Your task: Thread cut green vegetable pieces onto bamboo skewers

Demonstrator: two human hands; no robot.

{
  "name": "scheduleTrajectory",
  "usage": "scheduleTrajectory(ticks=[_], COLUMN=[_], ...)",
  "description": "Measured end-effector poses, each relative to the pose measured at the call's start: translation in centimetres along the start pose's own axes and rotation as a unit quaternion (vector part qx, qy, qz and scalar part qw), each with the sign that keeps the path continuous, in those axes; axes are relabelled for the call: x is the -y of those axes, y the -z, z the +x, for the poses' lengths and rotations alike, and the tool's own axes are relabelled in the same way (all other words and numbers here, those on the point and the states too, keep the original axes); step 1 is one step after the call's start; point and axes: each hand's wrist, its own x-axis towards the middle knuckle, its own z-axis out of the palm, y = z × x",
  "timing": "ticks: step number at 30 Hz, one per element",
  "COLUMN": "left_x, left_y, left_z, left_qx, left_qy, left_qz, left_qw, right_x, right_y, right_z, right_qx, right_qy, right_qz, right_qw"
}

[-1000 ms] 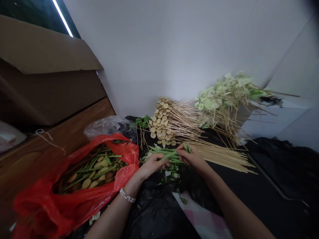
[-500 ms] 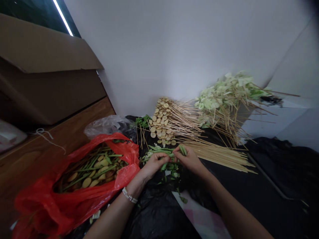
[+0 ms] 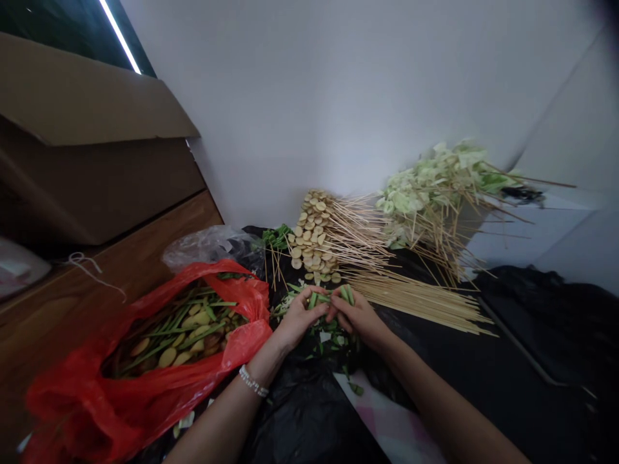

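My left hand [image 3: 296, 317] is closed around green bean stalks [image 3: 313, 299], its thumb and fingers pinched together. Right beside it, almost touching fingertips, my right hand [image 3: 362, 318] grips several short green bean pieces that stick up above its fingers. Beneath both hands lies a small heap of green scraps [image 3: 325, 345] on black plastic [image 3: 309, 406]. Just beyond them are skewered potato slices [image 3: 314, 235], stacked with their sticks pointing right. A row of bare bamboo skewers [image 3: 420, 299] lies to the right of my right hand.
A red plastic bag [image 3: 97, 393] holding potato slices and green stalks stands at left. Behind it are a clear plastic bag [image 3: 207, 245] and green-leaf skewers [image 3: 278, 237]. Cabbage skewers [image 3: 435, 177] are piled at back right. A cardboard box [image 3: 97, 180] stands far left.
My hands have come closer together, the right one shifting slightly left and down. Bean pieces now stand up between the left fingers.
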Motion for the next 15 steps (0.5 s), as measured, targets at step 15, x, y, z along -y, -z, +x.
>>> scheduleTrajectory(ticks=[15], left_x=[-0.9], left_y=[1.5], left_z=[0.4], left_qx=[0.047], left_qy=[0.135], left_qz=[-0.206], left_qw=[0.968], right_x=[0.0], right_y=[0.9], right_z=[0.2], right_qx=[0.079], right_qy=[-0.082], right_qz=[0.084], right_qw=[0.990])
